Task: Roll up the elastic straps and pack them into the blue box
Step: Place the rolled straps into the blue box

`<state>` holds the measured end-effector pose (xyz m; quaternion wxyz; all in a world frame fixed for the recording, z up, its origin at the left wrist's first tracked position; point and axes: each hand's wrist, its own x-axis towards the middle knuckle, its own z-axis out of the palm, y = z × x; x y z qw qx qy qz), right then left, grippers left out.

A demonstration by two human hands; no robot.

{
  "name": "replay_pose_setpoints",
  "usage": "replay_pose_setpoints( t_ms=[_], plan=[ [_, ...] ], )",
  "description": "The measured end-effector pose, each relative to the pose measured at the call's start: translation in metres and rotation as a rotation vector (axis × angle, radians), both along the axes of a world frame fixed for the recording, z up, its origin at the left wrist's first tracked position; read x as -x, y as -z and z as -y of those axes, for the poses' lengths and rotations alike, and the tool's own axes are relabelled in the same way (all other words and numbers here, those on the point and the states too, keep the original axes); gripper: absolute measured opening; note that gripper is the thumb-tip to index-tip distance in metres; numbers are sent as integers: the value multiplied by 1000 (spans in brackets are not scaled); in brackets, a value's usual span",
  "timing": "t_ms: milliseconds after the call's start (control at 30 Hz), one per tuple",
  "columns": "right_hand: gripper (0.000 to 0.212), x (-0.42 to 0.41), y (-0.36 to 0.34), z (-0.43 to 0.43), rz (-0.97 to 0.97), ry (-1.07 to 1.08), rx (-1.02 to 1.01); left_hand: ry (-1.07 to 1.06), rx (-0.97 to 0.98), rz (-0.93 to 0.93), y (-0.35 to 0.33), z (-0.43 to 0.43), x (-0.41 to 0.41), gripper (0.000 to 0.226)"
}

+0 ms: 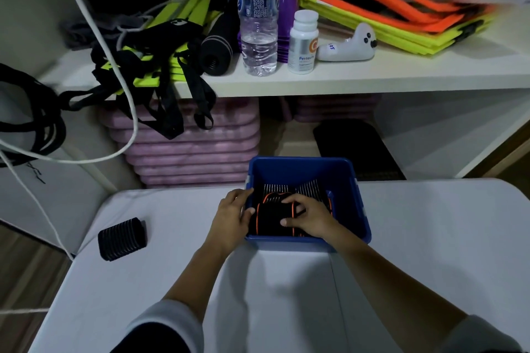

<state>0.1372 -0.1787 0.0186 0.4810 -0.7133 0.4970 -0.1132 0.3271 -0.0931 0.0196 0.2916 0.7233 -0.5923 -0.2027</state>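
— Where were the hands?
— I saw both at the blue box. The left hand curled over its near wall, thumb inside. The right hand wrapped fingers and thumb round an orange-edged roll.
— And the straps?
— That roll sat in the box, between the hands. Striped straps lay beyond the fingertips. Another rolled strap lay on the table, well left of the left hand.

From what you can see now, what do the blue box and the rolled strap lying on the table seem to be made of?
Blue box: probably rigid moulded plastic, smooth; even walls, crisp rim. Rolled strap: likely woven elastic fabric, matte black; pale ribs cross its soft roll.
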Motion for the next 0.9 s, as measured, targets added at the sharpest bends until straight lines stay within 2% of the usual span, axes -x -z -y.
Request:
replay_pose_setpoints(
  t_ms=[333,567,633,700,767,900],
  plan=[
    [54,-3,-5,-7,-21,-73,0,0,-4,6,-1,-3,1,47],
    [45,2,-22,-12,-22,12,27,-1,33,-40,-6,-16,-2,45],
    [41,-3,-30,-17,-6,125,110,-14,53,-68,-11,-23,-8,42],
    [37,-18,-38,-27,10,262,318,-55,86,-98,-14,-30,-17,37],
    [35,-48,-45,-42,74,280,465,-108,133,-117,-14,-40,-32,33],
    [31,-119,-47,-71,291,200,421,-241,135,-152,-9,-62,-77,28]
  ],
)
